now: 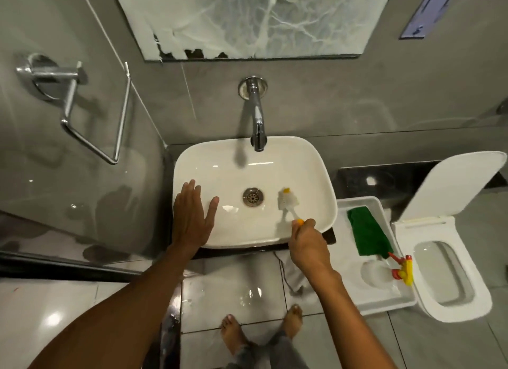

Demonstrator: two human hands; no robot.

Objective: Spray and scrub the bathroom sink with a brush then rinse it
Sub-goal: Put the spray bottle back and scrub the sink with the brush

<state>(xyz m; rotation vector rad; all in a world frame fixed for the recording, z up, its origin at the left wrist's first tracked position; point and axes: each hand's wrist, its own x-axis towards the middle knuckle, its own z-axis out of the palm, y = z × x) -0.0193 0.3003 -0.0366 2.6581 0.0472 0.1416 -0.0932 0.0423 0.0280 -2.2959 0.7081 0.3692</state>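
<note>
Two bare hands work over a white basin sink [316, 182] mounted against a grey tiled wall. Left hand [191, 217] lies flat on the sink's left rim, fingers spread wide, thumb pointing toward the drain; its grip is fully open and holds nothing. Right hand [308, 242] sits at the sink's front right edge, grip closed around the yellow handle end of a brush [288, 201]. Brush head, white bristles with a yellow tip, rests on the basin floor just right of the metal drain [253, 196]. Handle slopes up from the head toward the right hand.

Chrome faucet [257, 116] projects from the wall, spout over the rear of the basin; no water flow can be confirmed. Basin surface shows a wet sheen.

Right of the sink, a white tray [384, 305] holds a green cloth [368, 231] and a clear spray bottle [382, 275] with a red and yellow trigger, lying on its side. Toilet [453, 272] stands beside the tray, lid raised. Mirror [253, 19] above the faucet is streaked with white foam. Chrome towel holder [77, 105] is fixed on the left wall. Bare feet [233, 333] stand on the wet tile floor below.
</note>
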